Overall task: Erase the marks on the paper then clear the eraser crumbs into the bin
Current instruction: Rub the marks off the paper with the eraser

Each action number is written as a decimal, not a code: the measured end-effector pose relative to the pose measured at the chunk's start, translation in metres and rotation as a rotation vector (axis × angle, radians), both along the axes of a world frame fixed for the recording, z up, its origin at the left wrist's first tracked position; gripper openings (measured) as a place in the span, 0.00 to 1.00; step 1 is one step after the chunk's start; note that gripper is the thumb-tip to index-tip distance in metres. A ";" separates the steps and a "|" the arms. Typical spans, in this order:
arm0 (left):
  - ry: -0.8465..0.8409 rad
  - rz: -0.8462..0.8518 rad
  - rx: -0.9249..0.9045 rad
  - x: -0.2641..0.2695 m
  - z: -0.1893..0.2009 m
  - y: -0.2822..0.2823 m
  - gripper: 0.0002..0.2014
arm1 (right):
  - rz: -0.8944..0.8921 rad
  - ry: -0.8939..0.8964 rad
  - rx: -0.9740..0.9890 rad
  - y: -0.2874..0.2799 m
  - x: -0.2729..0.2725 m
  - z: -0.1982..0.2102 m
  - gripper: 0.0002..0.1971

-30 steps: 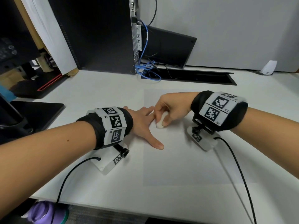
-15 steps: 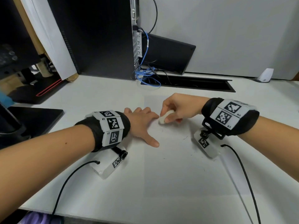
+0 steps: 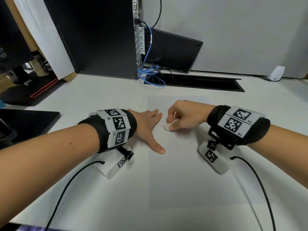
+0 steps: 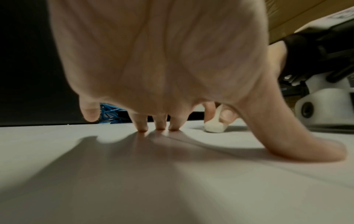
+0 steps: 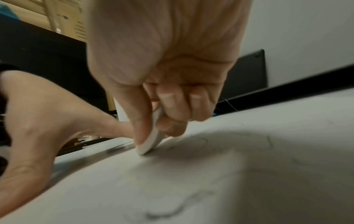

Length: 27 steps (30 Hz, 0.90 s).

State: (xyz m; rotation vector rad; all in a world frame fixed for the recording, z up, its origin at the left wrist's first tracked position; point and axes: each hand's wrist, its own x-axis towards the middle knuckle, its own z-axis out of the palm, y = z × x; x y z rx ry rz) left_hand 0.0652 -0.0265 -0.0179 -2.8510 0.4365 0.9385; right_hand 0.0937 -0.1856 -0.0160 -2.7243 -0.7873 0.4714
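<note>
Two steps are judged unfinished: erasing is under way, and a few thin dark crumbs [image 3: 192,141] are scattered on the paper [image 3: 183,180]; no bin is seen. The small white rounded eraser [image 3: 167,127] is pinched by the right hand [image 3: 185,114] and pressed on the sheet toward 12 o'clock. The paper is held flat by the left hand [image 3: 146,125] with straight fingers.

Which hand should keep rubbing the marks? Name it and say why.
Right. The right hand pinches the eraser with its tip on the paper; the left hand lies flat, holding the sheet down.
</note>
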 end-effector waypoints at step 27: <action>-0.024 -0.010 -0.005 0.000 -0.002 -0.001 0.60 | 0.039 -0.033 -0.048 0.004 -0.003 0.007 0.07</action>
